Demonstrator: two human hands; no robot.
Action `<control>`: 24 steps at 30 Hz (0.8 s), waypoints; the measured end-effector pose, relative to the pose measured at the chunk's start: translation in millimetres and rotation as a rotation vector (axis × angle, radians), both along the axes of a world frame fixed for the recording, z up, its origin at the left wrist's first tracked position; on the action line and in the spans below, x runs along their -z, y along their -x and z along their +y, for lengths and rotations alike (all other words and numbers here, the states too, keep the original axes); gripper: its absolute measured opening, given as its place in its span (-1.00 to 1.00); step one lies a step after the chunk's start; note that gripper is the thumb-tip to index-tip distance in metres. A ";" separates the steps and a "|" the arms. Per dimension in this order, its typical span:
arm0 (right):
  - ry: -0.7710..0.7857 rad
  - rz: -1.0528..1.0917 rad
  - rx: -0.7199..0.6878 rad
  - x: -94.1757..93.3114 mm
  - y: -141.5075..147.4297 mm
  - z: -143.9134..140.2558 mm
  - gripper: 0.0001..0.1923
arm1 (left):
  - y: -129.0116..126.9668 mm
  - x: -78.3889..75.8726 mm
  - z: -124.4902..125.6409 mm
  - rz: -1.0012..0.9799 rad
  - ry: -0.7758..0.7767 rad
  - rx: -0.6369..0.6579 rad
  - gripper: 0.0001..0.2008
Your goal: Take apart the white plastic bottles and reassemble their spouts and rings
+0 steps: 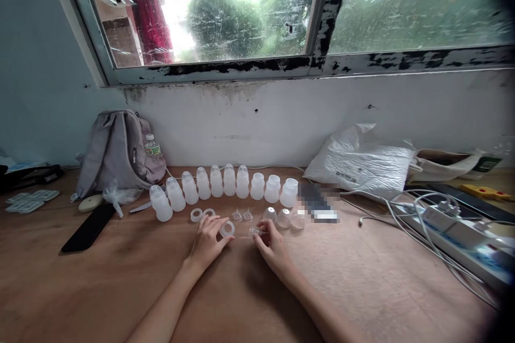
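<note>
So my left hand (209,238) is loosely curled just below the frame's centre, fingertips pinching a white plastic ring (227,229). My right hand (271,241) beside it is half closed around a small clear silicone nipple (255,232). Both rest on the brown table (362,289). Above them runs a curved row of frosted translucent bottles (229,185), rounded and matte.

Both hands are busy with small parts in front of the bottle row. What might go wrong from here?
The left hand pinches a white ring and the right hand a clear nipple; either could slip from its grip. Reaching forward, a wrist might topple the tightly packed bottles. Loose clear domes nearby could roll.
</note>
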State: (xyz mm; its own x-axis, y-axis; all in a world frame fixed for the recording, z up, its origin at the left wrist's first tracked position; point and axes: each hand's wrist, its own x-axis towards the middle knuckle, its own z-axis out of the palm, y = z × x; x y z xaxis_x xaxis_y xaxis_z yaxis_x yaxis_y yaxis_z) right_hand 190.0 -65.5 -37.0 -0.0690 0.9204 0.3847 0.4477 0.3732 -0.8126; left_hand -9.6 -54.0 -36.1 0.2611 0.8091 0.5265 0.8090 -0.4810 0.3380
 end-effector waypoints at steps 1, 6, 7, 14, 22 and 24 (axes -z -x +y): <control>-0.021 -0.015 0.014 1.2 -2.4 2.7 -0.87 | 1.8 -0.2 3.9 0.014 -0.001 -0.038 -0.61; -0.176 -0.133 0.066 7.3 -9.6 10.2 -0.86 | 3.8 0.1 24.7 0.110 0.055 -0.142 -0.62; -0.212 -0.162 0.067 7.8 -10.2 10.2 -0.85 | 3.6 1.2 28.2 0.131 0.069 -0.143 -0.62; -0.299 -0.258 0.082 7.1 -11.9 8.1 -0.83 | 6.6 12.8 34.9 0.187 0.074 -0.263 -0.68; -0.283 -0.232 0.111 9.0 -12.1 11.3 -0.81 | -7.4 5.4 32.1 0.084 0.006 -0.198 -0.52; -0.289 -0.218 0.136 7.6 -13.0 11.0 -0.79 | -19.9 1.2 36.5 0.024 0.072 -0.102 -0.51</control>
